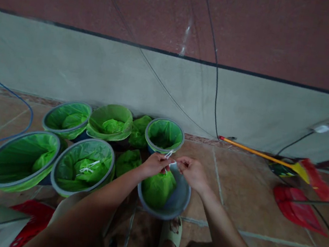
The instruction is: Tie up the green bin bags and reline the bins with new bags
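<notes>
A grey bin [178,202] stands on the floor just in front of me, with a tied green bag [157,187] inside it. Both hands meet over its far rim. My left hand [154,165] is closed, pinching white ties [169,155] at the top of the bag. My right hand [193,171] is closed too, pinching the other end of the white ties close to the left hand.
Several grey bins lined with green bags [84,165] stand to the left against the wall [98,68]. A yellow-handled broom [270,158] and a red dustpan [297,207] lie on the tiled floor at right. Cables run along wall and floor. My foot in a sandal [171,232] is below the bin.
</notes>
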Motion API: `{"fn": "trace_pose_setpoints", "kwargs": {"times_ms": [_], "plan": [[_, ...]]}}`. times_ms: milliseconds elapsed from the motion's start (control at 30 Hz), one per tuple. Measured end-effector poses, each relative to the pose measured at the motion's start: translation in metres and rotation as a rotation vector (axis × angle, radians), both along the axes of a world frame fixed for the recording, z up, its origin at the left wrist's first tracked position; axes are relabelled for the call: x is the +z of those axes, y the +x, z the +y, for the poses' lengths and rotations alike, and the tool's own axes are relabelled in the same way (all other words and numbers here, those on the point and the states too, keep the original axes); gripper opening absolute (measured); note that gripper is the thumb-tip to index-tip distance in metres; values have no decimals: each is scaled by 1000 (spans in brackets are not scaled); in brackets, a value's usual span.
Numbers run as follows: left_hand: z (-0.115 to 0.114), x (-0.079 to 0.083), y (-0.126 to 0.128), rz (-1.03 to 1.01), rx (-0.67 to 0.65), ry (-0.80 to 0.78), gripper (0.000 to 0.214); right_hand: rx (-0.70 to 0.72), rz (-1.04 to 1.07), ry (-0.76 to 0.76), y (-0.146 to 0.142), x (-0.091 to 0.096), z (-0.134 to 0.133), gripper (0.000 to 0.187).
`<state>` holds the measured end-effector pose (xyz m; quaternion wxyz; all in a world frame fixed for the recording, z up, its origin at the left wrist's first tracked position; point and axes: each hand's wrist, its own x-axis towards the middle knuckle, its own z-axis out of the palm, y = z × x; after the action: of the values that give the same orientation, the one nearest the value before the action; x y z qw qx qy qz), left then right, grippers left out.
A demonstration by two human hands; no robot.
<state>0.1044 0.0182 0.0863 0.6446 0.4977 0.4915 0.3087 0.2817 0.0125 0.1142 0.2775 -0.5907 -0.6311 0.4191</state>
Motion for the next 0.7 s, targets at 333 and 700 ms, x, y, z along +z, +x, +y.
{"fn": "trace_pose_setpoints", "kwargs": {"times_ms": [333,700], "plan": [[-4,6,-6,-133,54,-53,18,47,146,-477,2,9,-11,4],[-2,-2,-2,-175,-7,109,20,124,-26,-420,-8,2,-12,4]]}}
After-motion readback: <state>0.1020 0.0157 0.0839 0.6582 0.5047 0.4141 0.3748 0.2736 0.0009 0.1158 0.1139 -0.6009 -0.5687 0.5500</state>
